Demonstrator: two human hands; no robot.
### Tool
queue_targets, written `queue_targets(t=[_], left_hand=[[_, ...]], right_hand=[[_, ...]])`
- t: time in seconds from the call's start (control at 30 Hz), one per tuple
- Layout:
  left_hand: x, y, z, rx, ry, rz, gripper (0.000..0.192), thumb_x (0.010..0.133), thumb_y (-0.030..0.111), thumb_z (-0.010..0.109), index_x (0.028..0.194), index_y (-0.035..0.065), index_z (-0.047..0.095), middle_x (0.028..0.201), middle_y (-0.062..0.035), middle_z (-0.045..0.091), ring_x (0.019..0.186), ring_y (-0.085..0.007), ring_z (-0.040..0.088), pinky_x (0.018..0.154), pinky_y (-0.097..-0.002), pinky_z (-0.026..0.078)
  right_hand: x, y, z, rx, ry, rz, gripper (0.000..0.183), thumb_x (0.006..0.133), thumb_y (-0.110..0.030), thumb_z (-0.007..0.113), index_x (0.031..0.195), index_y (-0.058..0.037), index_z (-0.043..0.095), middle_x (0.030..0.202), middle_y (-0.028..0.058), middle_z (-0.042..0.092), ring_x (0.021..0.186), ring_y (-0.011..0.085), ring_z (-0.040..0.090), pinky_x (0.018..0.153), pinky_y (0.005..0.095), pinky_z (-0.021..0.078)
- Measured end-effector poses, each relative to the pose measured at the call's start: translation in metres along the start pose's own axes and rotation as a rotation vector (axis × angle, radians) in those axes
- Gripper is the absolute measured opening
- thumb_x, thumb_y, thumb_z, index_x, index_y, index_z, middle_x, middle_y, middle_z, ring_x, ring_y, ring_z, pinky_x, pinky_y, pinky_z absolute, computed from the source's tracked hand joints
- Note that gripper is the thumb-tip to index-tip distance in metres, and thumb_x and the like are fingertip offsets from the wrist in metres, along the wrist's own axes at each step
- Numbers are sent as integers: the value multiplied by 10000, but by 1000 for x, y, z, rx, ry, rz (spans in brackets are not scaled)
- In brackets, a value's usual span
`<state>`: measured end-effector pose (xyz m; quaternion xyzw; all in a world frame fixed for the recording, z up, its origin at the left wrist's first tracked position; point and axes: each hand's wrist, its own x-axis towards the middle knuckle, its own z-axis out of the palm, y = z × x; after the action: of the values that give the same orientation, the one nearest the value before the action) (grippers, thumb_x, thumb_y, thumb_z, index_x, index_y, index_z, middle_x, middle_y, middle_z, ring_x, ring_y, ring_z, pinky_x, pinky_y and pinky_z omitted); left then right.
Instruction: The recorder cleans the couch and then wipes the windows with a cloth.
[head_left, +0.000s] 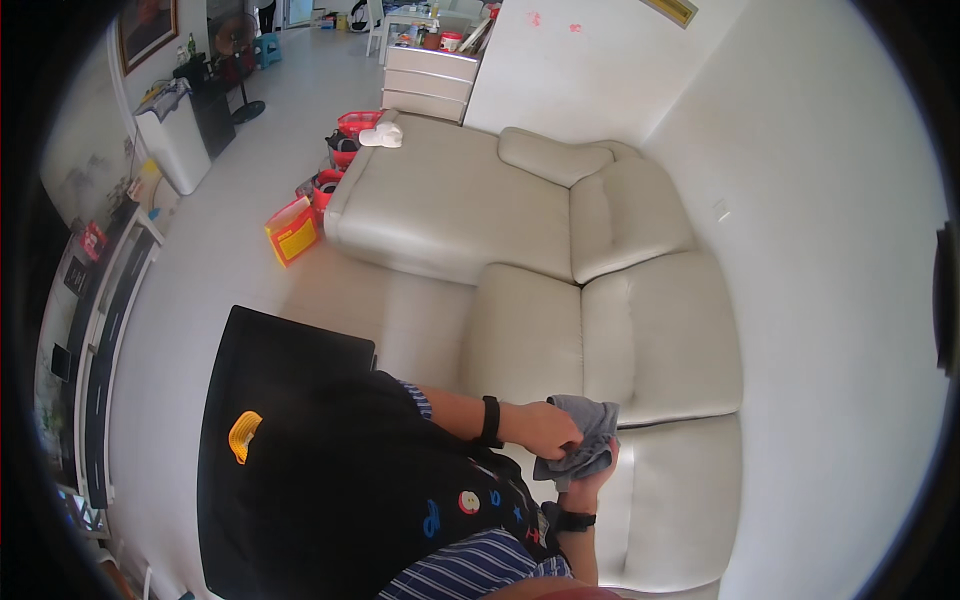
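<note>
A crumpled grey cloth (589, 420) is between both hands, in front of the beige leather sofa (525, 337). My left hand (551, 430) lies on the cloth from the left, its fingers bent into the fabric. From below and right, my right hand (600, 476) holds the cloth's lower part; most of its fingers are hidden. Each wrist wears a black band. Part of a black apron (337, 465) with colourful prints covers the middle, over blue striped clothing. Beyond it, a yellow textured item (244, 436) rests on a black tabletop (247, 360).
A white cap (382, 135) lies on the sofa's chaise end. Red baskets (328, 191) and a red-and-yellow bag (292, 232) stand on the floor beside it. A low TV cabinet (112, 337) runs along the left; a standing fan (244, 75) is farther off.
</note>
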<state>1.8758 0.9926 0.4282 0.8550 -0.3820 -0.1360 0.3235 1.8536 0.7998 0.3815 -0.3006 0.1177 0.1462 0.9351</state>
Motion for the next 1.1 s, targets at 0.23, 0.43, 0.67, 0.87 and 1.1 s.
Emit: queue_targets(t=[0.23,0.43,0.67,0.87,1.1], left_hand=[[7,-2,4,-11,-48,36,202,837,243,615,953,125,729,934,-118,738,908,-339,702,787,-479,557],[10,0,7,-75,38,37,191,891,249,597,941,91,693,924,-134,722,883,-346,694,774,-471,549],[11,8,8,-196,169,64,192,969,250,573,1034,75,615,924,-173,700,875,-383,678,772,-485,530],[6,1,13,-193,136,50,243,939,276,615,1077,75,614,920,-171,710,885,-386,691,772,-491,531],[4,-3,10,-127,144,-68,233,871,227,608,975,35,688,896,-191,722,861,-401,697,767,-504,546]], right_hand=[[-3,-1,-3,-13,-1,-8,636,974,-477,489,1452,-58,502,1456,160,552,1301,355,542,1137,479,398],[-1,-1,-16,15,31,-36,610,981,-468,481,1432,-60,527,1435,162,570,1290,349,551,1130,468,406],[2,-6,-23,-1,48,-36,581,984,-457,486,1393,-50,558,1378,159,611,1254,334,577,1106,448,429],[3,-5,-24,-37,35,-34,571,979,-448,504,1388,-55,561,1361,151,621,1235,326,589,1095,446,436],[-1,-3,-14,-29,73,-43,568,989,-471,490,1345,-38,580,1335,149,636,1205,328,604,1078,448,452]])
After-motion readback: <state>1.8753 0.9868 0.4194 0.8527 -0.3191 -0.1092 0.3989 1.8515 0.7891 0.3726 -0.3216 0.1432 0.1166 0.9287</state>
